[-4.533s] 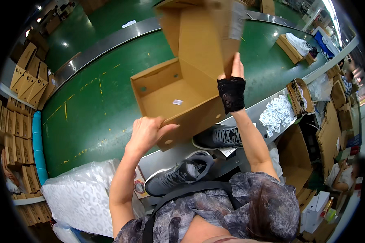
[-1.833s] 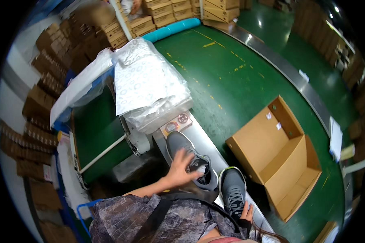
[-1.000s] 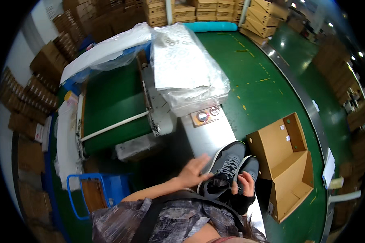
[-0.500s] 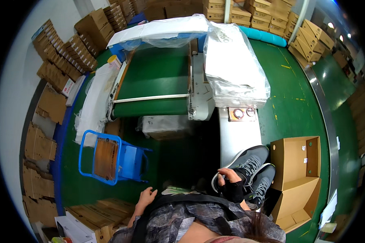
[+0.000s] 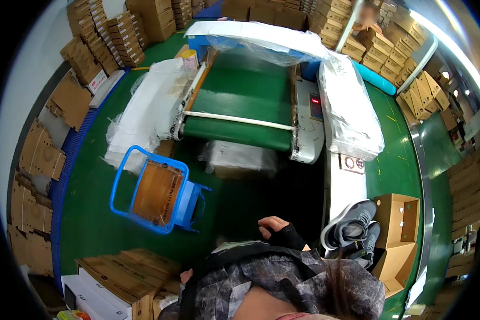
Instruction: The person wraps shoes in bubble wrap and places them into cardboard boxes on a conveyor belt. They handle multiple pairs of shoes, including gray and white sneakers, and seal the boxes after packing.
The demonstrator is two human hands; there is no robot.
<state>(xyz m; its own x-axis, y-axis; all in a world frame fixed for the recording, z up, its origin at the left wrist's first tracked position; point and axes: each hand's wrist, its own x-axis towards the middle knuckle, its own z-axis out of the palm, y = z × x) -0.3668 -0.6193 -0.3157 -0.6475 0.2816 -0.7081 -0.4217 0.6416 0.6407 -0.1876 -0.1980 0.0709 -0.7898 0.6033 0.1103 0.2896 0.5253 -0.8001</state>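
Head view shows my right hand (image 5: pixel 273 226), loosely bent and seemingly empty, well left of the open cardboard shoebox (image 5: pixel 390 221), nearer it than my left hand (image 5: pixel 186 275), whose grip I cannot tell, while gray lace-up sneakers (image 5: pixel 352 222) lie just left of it, lengthwise slanting away rightward.

Stacked cardboard boxes (image 5: pixel 381 50), a conveyor belt (image 5: pixel 240 93) and grey sneakers (image 5: pixel 356 220) beside an open shoebox (image 5: pixel 391 226) show a footwear packing workshop

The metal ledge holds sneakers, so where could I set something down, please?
The metal ledge is bare between the gray sneakers and the small item with two circles; it is crowded at the sneakers, beside the open shoebox.
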